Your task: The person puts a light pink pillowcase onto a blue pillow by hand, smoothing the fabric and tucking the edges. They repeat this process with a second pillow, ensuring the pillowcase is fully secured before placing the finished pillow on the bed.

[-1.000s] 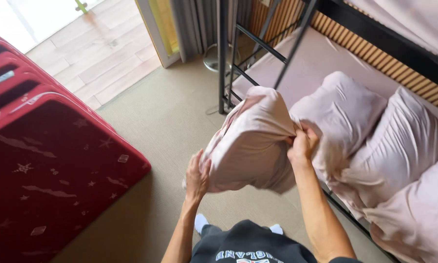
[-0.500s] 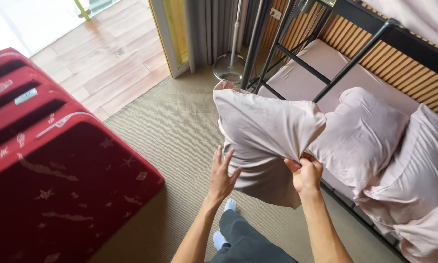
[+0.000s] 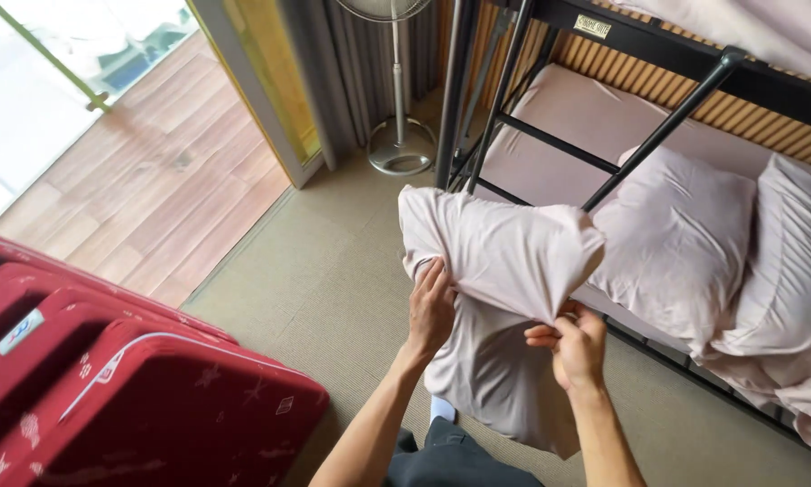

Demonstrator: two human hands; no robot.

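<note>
I hold a pale pink pillow (image 3: 500, 248) in a loose pillowcase (image 3: 495, 379) in front of me, above the floor. My left hand (image 3: 430, 308) grips the pillow's left lower side, fingers pressed into the fabric. My right hand (image 3: 572, 345) pinches the pillowcase edge under the pillow's right end. The case's open end hangs down over my legs.
A black metal bunk bed (image 3: 685, 81) stands to the right, its lower mattress (image 3: 568, 117) carrying two more pink pillows (image 3: 685, 243). Red folded mattresses (image 3: 126, 397) lie at lower left. A standing fan (image 3: 399, 135) and grey curtains are by the glass door.
The pillow has been lifted and turned more level. My right hand has shifted from the top edge down to the case's edge beneath it. The view has tilted up toward the bed.
</note>
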